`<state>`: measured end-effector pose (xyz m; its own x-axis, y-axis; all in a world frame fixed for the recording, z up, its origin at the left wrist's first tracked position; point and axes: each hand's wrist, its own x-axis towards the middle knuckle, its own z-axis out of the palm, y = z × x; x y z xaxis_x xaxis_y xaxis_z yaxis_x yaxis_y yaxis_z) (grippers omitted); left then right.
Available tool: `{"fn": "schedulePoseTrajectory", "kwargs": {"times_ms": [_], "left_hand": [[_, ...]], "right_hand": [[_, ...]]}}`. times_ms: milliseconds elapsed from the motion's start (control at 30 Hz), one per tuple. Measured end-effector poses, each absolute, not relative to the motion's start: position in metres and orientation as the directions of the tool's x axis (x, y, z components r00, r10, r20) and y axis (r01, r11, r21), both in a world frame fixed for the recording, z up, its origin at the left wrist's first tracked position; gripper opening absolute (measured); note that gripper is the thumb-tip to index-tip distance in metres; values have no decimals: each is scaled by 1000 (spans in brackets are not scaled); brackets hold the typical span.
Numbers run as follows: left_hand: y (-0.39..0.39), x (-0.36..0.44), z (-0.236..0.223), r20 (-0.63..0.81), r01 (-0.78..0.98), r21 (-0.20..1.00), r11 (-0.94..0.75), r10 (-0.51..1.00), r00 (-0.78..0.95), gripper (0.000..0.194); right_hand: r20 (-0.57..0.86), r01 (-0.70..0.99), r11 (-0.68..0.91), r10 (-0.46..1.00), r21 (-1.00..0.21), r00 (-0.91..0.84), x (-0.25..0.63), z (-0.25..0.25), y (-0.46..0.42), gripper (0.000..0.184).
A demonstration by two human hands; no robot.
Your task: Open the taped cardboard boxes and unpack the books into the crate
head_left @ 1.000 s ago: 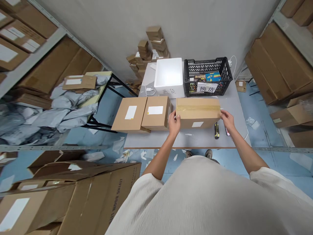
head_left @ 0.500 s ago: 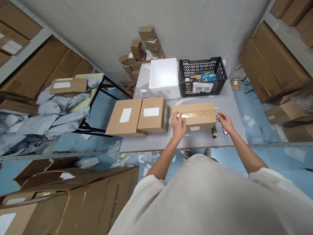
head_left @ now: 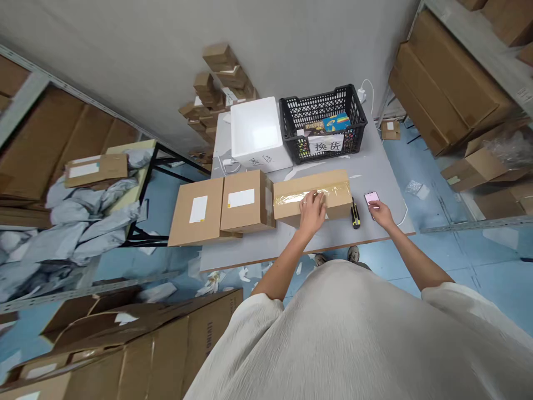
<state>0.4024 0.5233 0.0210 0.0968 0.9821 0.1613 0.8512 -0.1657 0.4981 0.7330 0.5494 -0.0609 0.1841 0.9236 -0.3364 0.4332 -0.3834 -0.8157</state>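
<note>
My left hand [head_left: 312, 213] rests on top of a long cardboard box [head_left: 291, 194] sealed with shiny clear tape. Its fingers are slightly bent and apart, touching the taped surface. At the right part of the table my right hand [head_left: 380, 214] has its fingers closed at the lower right edge of a phone [head_left: 371, 198] with a lit pinkish screen. Between the long box and the phone lies a black and yellow utility knife [head_left: 355, 214]. Two more cardboard boxes with white labels, a larger one [head_left: 187, 222] and a smaller one [head_left: 237, 216], sit left of the long box.
Behind the boxes stand a white foam box [head_left: 266, 158] and a black plastic crate [head_left: 297, 153] holding small items. A white cable [head_left: 405, 214] curves near my right hand. Grey parcels [head_left: 62, 239] lie at left; shelves with cartons [head_left: 445, 83] flank the right.
My left hand has slid right along the box top. My right hand has left the box's right end and moved to the phone. The view has shifted slightly.
</note>
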Motion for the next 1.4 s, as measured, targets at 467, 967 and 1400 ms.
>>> {"fn": "schedulePoseTrajectory", "kwargs": {"times_ms": [467,967,1400], "left_hand": [[519,395,17,84,897,421,-130,991,105,50],[515,396,19,72,903,415,-111,993,89,50],[516,386,18,147,833,509,-218,975,165,42]], "right_hand": [[-596,868,-317,802,-382,31,705,-130,545,42],[-573,843,-351,817,-409,62,679,-143,569,54],[-327,673,-342,932,-656,155,721,-91,585,21]]}}
